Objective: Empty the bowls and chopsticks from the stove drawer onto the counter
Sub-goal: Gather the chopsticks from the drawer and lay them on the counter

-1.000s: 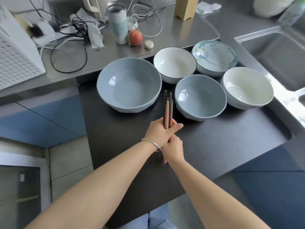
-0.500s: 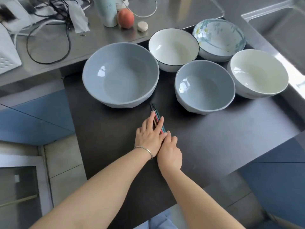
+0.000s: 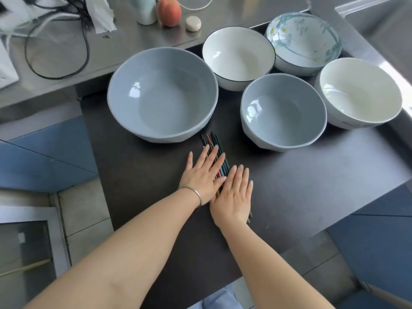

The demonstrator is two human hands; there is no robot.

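Observation:
Several chopsticks [image 3: 214,145] lie side by side on the dark pulled-out drawer surface [image 3: 312,186], tips pointing away between two bowls. My left hand [image 3: 204,175], with a bangle on the wrist, rests flat on them with fingers straight. My right hand [image 3: 234,192] lies flat beside it, covering their near ends. Behind stand a large grey-blue bowl [image 3: 162,94], a smaller grey-blue bowl [image 3: 283,112], a white dark-rimmed bowl [image 3: 238,54], a floral bowl [image 3: 305,39] and a white bowl [image 3: 359,92].
The steel counter [image 3: 133,41] behind the drawer holds a peach [image 3: 169,10], a small white pebble-like object [image 3: 193,23], a pale cup [image 3: 146,10], black and white cables [image 3: 55,45] and crumpled paper. A sink [image 3: 383,25] lies at the right. Blue cabinet fronts flank the drawer.
Both hands gripped the chopsticks upright a second ago, then laid them down. Now the hands are flat on them with fingers spread out. The camera has moved closer.

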